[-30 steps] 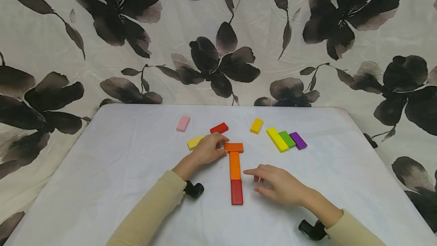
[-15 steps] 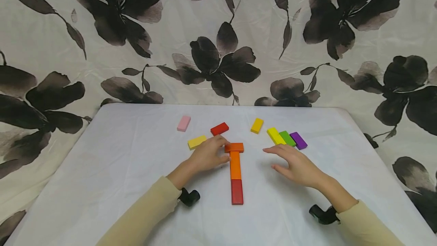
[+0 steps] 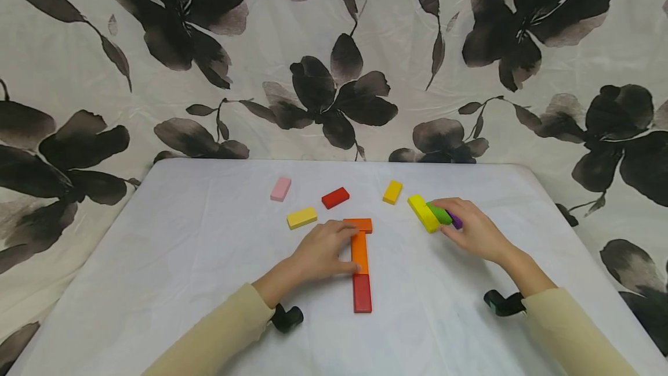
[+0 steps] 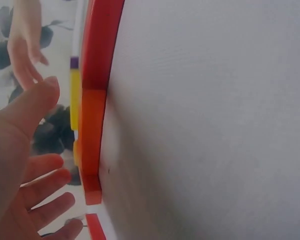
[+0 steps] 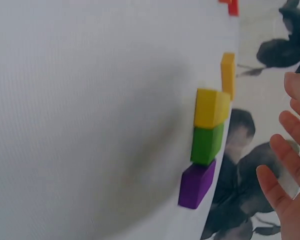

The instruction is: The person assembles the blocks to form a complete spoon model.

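Note:
In the head view, an orange block point(image 3: 364, 226) lies crosswise at the far end of a long orange block point(image 3: 360, 253), with a red block point(image 3: 362, 293) at its near end. My left hand point(image 3: 322, 251) hovers at their left side, thumb and fingers apart; the left wrist view shows it gripping nothing. My right hand point(image 3: 479, 232) is at a green block point(image 3: 440, 214), its thumb and index finger on either side. A bright yellow block point(image 3: 424, 213) and a purple block point(image 3: 457, 223), partly hidden, flank the green one. The right wrist view shows spread fingers point(image 5: 290, 155).
A pink block point(image 3: 280, 189), a pale yellow block point(image 3: 301, 218), another red block point(image 3: 336, 197) and a golden yellow block point(image 3: 392, 192) lie toward the back of the white table point(image 3: 209, 208). A floral cloth point(image 3: 250, 16) hangs behind its far edge.
My right hand has moved away from the orange blocks, right and back, to the green block. My left hand has shifted slightly nearer, uncovering the pale yellow block. The blocks stay put.

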Motion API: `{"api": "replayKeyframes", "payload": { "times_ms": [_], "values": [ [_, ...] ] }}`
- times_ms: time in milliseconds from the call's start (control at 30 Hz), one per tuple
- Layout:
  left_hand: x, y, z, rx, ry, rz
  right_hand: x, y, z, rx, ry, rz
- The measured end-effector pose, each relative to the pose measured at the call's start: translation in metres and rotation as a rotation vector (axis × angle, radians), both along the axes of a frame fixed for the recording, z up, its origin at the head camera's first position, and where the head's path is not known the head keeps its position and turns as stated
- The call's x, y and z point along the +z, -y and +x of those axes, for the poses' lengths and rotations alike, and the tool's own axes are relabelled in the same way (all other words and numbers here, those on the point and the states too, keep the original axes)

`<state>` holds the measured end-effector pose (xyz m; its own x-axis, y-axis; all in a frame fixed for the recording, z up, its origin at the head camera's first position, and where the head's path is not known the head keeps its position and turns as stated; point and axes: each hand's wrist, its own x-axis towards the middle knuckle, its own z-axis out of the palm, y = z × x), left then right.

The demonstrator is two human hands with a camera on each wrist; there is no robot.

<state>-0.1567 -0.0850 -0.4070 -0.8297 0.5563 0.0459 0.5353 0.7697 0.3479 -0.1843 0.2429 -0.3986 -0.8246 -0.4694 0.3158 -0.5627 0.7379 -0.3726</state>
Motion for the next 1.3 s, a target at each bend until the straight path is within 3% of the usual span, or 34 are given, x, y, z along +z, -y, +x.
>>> {"api": "replayKeyframes", "payload": {
  "times_ms": [333,667,867,1300],
  "values": [
    [-0.005,-0.003,0.006,-0.029,0.022,-0.044,-0.011,-0.021,-0.021,-0.115,0.171,0.069],
    [-0.01,-0.003,0.004,-0.039,0.032,-0.075,-0.021,-0.034,-0.027,-0.091,0.17,0.082],
    [-0.012,-0.003,0.003,-0.036,0.041,-0.075,-0.028,-0.039,-0.032,-0.107,0.245,0.117],
    [-0.013,-0.002,0.003,-0.042,0.032,-0.058,-0.026,-0.043,-0.031,-0.136,0.296,0.139]
  ]
}}
